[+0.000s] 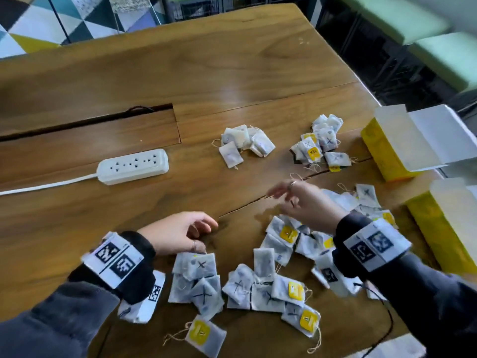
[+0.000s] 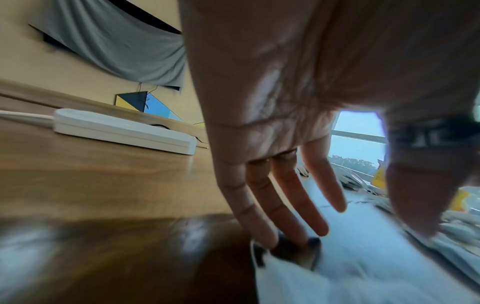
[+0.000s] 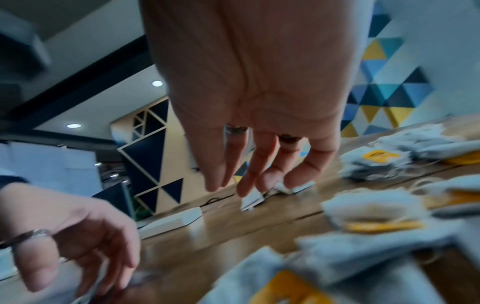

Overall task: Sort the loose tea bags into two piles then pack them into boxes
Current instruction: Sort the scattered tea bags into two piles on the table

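Note:
Loose tea bags point(image 1: 268, 285), white paper, some with yellow tags and some marked with an X, lie scattered at the near edge. Two sorted piles sit farther back: plain bags point(image 1: 242, 146) and X-marked bags point(image 1: 320, 143). My left hand point(image 1: 204, 236) is low over the left end of the loose heap. In the left wrist view its straight fingers point(image 2: 262, 222) reach down to the corner of a blurred white bag point(image 2: 298, 277). My right hand point(image 1: 281, 200) hovers above the heap, blurred, and its fingers point(image 3: 249, 176) hang loose and hold nothing.
Two open yellow boxes stand at the right edge of the wooden table point(image 1: 180, 73), one farther back point(image 1: 387, 151) and one nearer point(image 1: 444, 228). A white power strip point(image 1: 133, 165) with its cable lies to the left. A cable slot runs behind it.

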`<state>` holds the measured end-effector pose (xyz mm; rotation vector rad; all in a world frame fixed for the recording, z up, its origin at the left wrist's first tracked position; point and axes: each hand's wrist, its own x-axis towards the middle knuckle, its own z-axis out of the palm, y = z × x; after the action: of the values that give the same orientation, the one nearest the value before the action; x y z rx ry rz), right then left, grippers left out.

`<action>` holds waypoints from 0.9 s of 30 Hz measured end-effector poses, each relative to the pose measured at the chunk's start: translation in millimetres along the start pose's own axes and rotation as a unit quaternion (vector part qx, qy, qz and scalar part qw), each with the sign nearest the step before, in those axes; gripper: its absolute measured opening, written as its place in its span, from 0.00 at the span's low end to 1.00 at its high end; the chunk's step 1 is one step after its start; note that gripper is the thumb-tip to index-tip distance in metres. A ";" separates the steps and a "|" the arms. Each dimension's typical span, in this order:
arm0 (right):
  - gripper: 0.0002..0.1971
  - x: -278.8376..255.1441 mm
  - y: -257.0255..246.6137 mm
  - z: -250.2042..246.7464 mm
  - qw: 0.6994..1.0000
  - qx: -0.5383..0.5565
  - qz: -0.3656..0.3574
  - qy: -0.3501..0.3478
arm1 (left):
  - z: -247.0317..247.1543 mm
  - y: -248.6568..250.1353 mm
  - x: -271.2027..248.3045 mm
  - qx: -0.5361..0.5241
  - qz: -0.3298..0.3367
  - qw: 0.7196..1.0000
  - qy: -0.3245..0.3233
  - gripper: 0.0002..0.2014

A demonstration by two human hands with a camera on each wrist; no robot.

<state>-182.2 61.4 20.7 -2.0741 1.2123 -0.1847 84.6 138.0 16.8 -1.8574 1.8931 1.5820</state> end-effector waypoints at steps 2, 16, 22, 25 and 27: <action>0.13 -6.7 -21.6 21.1 0.996 -0.018 -0.038 -0.074 | 11.0 -2.9 -10.8 0.046 0.012 0.999 -0.015 0.23; 0.06 -31.4 -40.9 84.1 0.968 -0.145 -0.085 -0.188 | 37.2 -23.3 -7.1 0.131 0.044 0.988 0.072 0.13; 0.11 -26.7 -32.2 62.0 0.997 0.059 -0.009 -0.053 | 31.2 -23.1 -5.6 -0.113 0.056 0.975 0.185 0.06; 0.07 -21.2 -39.3 62.2 0.990 0.129 -0.012 -0.049 | 29.3 -24.7 0.3 -0.168 0.052 0.957 0.231 0.03; 0.03 -16.2 -48.3 67.2 0.988 0.146 -0.021 -0.046 | 29.0 -23.0 1.8 -0.178 0.049 0.954 0.238 0.02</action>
<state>-126.8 123.2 6.0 -1.8323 1.0205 -0.2655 84.8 161.5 -11.8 -2.5278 1.9985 1.7190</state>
